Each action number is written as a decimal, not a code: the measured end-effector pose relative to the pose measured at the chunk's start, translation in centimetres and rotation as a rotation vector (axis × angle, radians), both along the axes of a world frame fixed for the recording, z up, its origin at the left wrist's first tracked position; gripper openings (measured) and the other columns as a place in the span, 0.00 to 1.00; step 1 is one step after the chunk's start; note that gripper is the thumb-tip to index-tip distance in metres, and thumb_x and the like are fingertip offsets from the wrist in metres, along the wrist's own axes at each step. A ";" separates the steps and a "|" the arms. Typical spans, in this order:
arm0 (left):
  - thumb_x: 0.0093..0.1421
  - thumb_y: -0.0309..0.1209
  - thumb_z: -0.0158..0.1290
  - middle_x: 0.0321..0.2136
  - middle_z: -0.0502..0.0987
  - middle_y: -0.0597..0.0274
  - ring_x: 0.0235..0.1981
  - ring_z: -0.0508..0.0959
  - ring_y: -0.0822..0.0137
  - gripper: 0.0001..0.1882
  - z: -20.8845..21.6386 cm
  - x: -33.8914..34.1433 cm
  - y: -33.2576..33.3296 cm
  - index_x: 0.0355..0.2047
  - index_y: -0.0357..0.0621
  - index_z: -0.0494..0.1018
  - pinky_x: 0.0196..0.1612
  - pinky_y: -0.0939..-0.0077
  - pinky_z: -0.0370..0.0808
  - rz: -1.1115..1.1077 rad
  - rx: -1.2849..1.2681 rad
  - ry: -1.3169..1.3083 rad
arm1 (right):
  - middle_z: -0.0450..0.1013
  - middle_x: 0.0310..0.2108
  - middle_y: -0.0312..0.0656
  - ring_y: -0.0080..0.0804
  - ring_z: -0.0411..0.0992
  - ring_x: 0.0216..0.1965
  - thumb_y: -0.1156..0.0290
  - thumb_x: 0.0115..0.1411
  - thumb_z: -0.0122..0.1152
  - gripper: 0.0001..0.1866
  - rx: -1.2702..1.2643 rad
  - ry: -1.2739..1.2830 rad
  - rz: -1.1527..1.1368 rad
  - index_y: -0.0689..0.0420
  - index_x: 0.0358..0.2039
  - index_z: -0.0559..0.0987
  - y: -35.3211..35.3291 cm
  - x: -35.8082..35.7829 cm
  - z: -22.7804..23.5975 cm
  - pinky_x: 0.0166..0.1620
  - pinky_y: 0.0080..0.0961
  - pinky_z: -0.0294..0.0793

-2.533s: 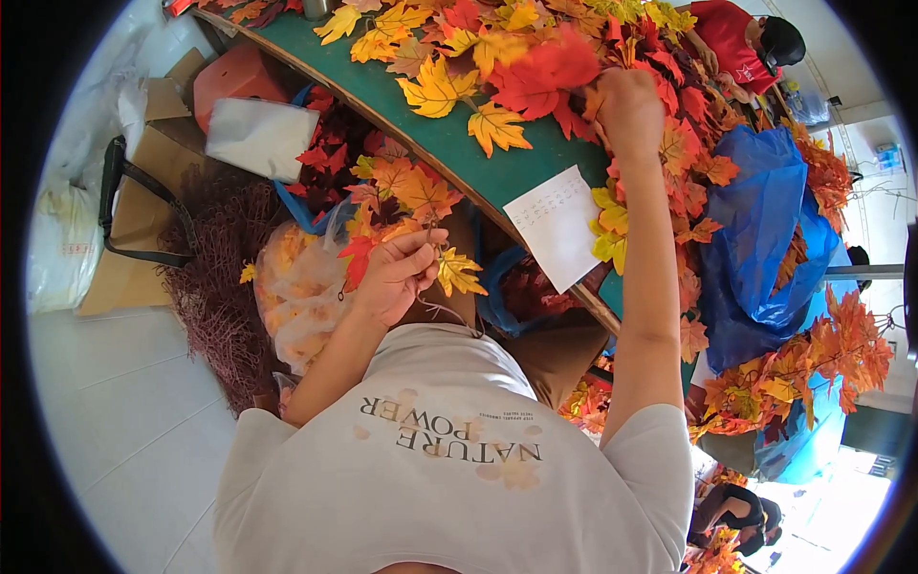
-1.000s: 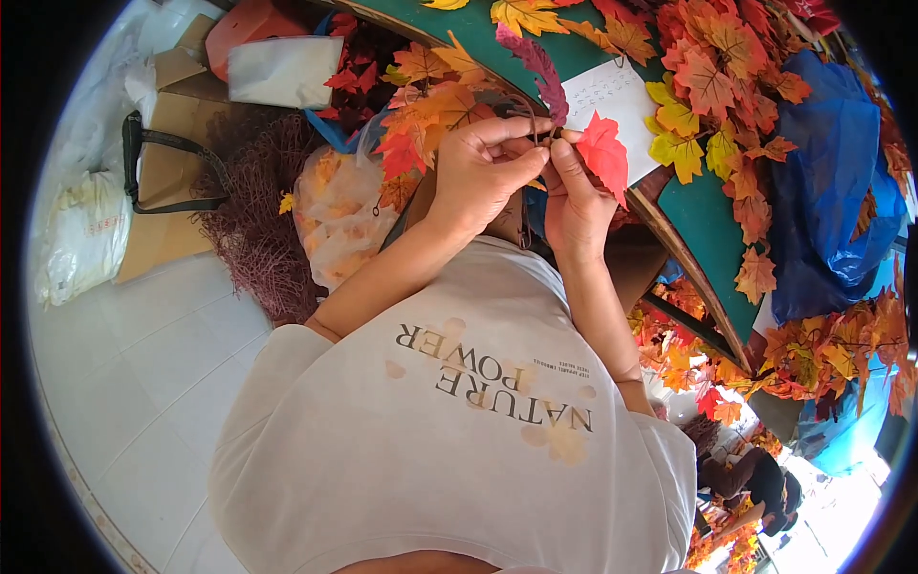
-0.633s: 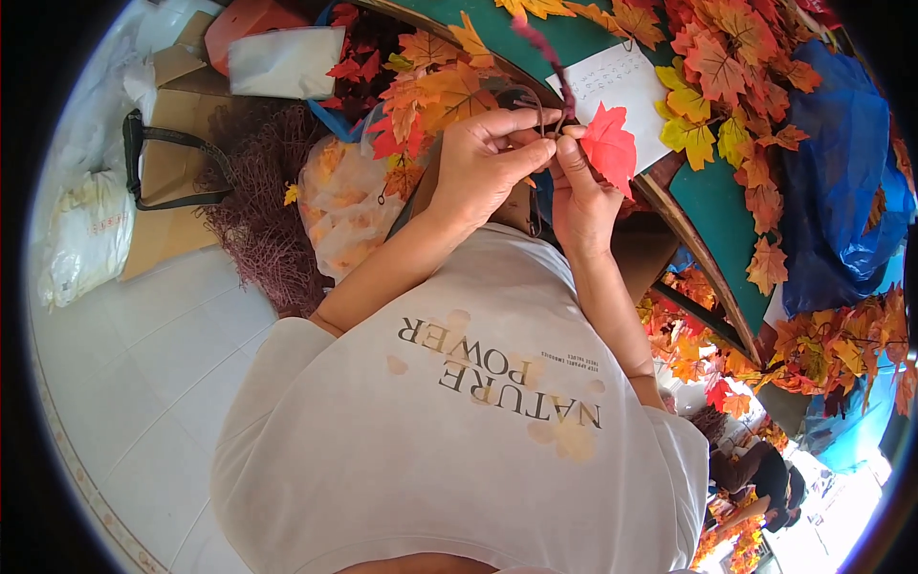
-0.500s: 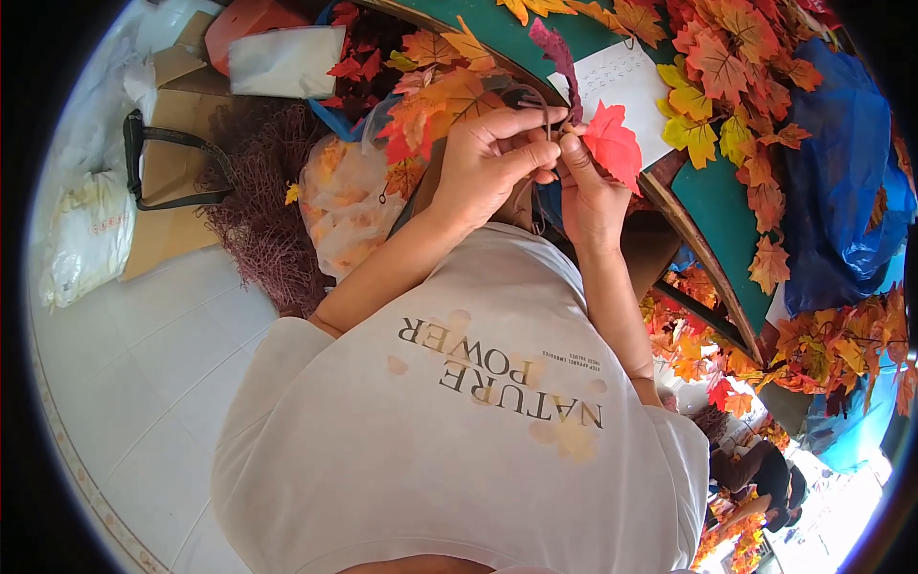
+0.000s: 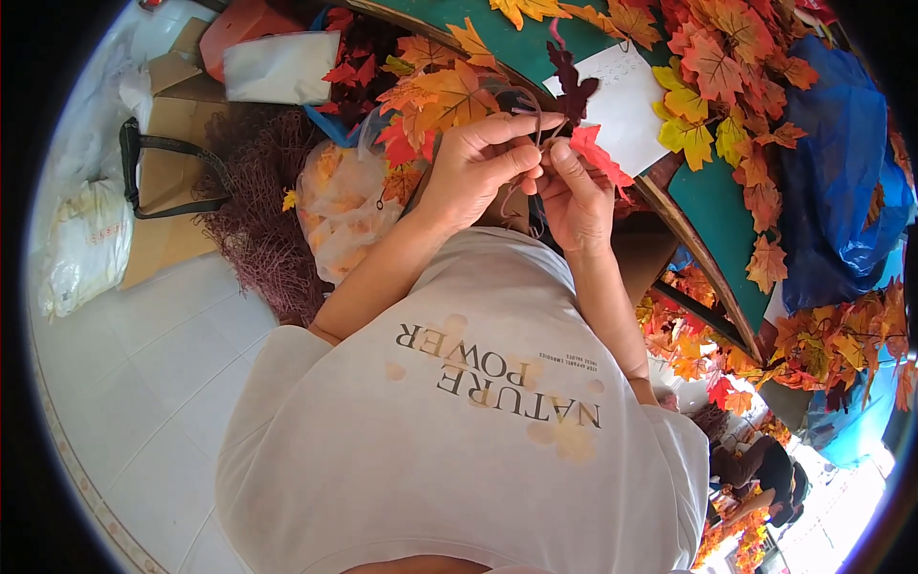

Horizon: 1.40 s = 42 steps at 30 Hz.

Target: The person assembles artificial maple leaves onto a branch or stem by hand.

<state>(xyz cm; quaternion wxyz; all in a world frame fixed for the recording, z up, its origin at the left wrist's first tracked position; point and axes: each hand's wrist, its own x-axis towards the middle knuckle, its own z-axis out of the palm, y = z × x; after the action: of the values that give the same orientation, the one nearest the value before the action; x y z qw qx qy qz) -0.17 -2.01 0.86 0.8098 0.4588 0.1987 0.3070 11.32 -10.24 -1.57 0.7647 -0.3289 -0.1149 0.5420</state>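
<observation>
My left hand [image 5: 478,170] is closed in a pinch, with a thin purplish-brown stem [image 5: 537,122] looping up from its fingers. Close against it, my right hand [image 5: 581,199] pinches between thumb and fingers at the base of a bright red artificial leaf [image 5: 601,157], which is tilted partly edge-on. Above the fingertips a dark maroon artificial leaf [image 5: 572,88] stands up from the same spot. The exact join of stems is hidden by my fingers. Loose ends of thin stem hang below my hands.
Ahead is a green tabletop [image 5: 712,215] with a wooden edge, a written paper sheet [image 5: 617,100] and garlands of autumn leaves [image 5: 717,67]. A blue plastic bag [image 5: 837,172] lies right. To the left are a bag of leaves [image 5: 335,201], bundled purple stems [image 5: 273,230] and cardboard [image 5: 177,230]. Another person [image 5: 770,474] is at lower right.
Both hands have shifted slightly left. The maroon leaf has turned to show a darker, broader face, and the red leaf has tipped more edge-on and moved left.
</observation>
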 end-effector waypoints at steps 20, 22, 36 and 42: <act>0.59 0.22 0.50 0.36 0.74 0.64 0.31 0.75 0.75 0.16 -1.4 -0.6 1.7 0.48 0.34 0.68 0.35 0.84 0.75 0.560 -0.144 -0.103 | 0.73 0.33 0.42 0.23 0.72 0.35 0.76 0.57 0.57 0.08 -0.063 -0.933 0.162 0.65 0.38 0.76 0.7 -2.4 0.6 0.37 0.20 0.73; 0.59 0.23 0.50 0.37 0.74 0.63 0.33 0.75 0.74 0.16 -3.0 -0.8 1.8 0.49 0.34 0.67 0.37 0.82 0.75 0.505 -0.157 -0.094 | 0.73 0.29 0.44 0.26 0.73 0.28 0.78 0.54 0.60 0.05 -0.064 -1.008 0.093 0.66 0.32 0.77 0.7 -2.6 0.9 0.32 0.21 0.73; 0.63 0.36 0.47 0.31 0.75 0.68 0.32 0.74 0.74 0.12 -3.9 -0.2 -0.3 0.43 0.46 0.70 0.41 0.77 0.72 0.229 -0.618 -0.129 | 0.75 0.30 0.43 0.34 0.75 0.29 0.79 0.49 0.62 0.08 0.004 -1.694 -0.257 0.60 0.32 0.77 0.6 1.9 2.0 0.31 0.23 0.74; 0.63 0.33 0.47 0.26 0.72 0.71 0.16 0.65 0.82 0.11 -4.2 -1.1 0.0 0.43 0.46 0.71 0.33 0.81 0.71 0.058 -0.648 -0.230 | 0.72 0.23 0.45 0.46 0.71 0.25 0.71 0.55 0.56 0.07 -0.353 -2.011 -1.055 0.59 0.32 0.77 5.2 18.4 9.6 0.32 0.36 0.72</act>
<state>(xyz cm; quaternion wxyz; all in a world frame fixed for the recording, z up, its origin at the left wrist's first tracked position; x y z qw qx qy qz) -1.28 -2.04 -3.38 0.9214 0.1345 0.2064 0.3006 29.71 -5.00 8.03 0.4023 -0.7227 -0.4439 -0.3447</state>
